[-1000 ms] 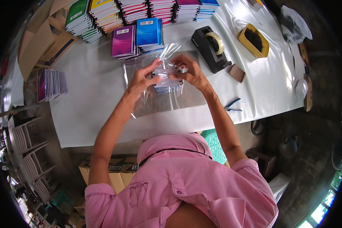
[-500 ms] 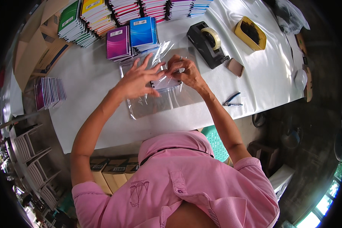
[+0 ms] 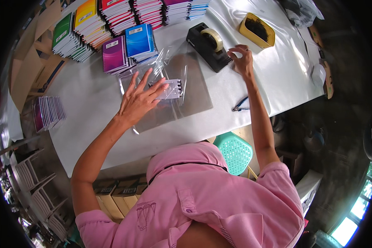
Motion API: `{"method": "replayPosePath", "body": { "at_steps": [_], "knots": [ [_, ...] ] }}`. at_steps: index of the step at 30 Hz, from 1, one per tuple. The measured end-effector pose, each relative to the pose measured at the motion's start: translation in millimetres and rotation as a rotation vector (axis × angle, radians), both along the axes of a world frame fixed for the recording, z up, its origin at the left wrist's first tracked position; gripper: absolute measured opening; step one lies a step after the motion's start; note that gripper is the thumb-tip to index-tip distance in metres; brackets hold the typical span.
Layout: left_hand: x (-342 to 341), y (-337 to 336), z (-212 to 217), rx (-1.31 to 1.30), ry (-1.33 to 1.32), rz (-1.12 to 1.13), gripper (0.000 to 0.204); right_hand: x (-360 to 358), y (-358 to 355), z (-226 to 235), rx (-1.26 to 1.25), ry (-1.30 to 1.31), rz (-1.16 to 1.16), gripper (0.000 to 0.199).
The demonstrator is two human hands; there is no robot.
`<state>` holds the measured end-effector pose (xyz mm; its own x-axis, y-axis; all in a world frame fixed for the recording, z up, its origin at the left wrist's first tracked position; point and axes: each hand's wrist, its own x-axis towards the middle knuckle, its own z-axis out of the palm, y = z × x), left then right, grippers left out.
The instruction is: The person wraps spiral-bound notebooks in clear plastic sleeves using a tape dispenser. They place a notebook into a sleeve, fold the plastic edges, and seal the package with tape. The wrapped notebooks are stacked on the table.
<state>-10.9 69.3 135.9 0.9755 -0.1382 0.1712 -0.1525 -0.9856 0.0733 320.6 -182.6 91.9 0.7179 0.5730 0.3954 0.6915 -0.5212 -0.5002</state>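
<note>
My left hand (image 3: 137,102) lies with its fingers spread over clear plastic film (image 3: 196,97), its fingertips at the edge of a small ring-bound pad (image 3: 170,91) under or within the film. The pad looks whitish, with dark rings along its right side. At the front end of a black tape dispenser (image 3: 200,45) is my right hand (image 3: 242,63), its fingers curled together. Whether a piece of tape is in that pinch is too small to tell. A roll of tape (image 3: 213,40) sits in the dispenser.
Beyond the film stand stacks of spiral notebooks, with purple (image 3: 115,53) and blue (image 3: 139,41) ones nearest. A yellow tub (image 3: 273,39) of dark bits is at the far right. Blue-handled pliers (image 3: 240,105) lie by my right forearm. More notebooks (image 3: 49,113) and cardboard boxes (image 3: 45,74) are left.
My right hand has left the pad and moved right to the tape dispenser. My left hand has settled lower over the film. The whole view has shifted slightly.
</note>
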Motion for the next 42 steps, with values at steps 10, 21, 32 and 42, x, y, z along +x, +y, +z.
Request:
{"method": "replayPosePath", "body": {
  "at_steps": [10, 21, 32, 42],
  "knots": [
    [-3, 0, -1, 0.017, 0.002, 0.026, 0.07, 42, -13, -18, 0.169, 1.289, 0.086, 0.028],
    [-5, -2, -3, 0.017, 0.007, 0.028, 0.067, -16, -52, -50, -0.176, 0.237, -0.228, 0.016],
    [-8, -2, -1, 0.037, 0.003, 0.02, 0.058, -242, 78, 61, 0.474, 1.522, -0.021, 0.023],
    [-3, 7, 4, -0.068, 0.129, 0.019, 0.058, -291, 80, 8, 0.522, 1.185, -0.229, 0.031]
  ]
}}
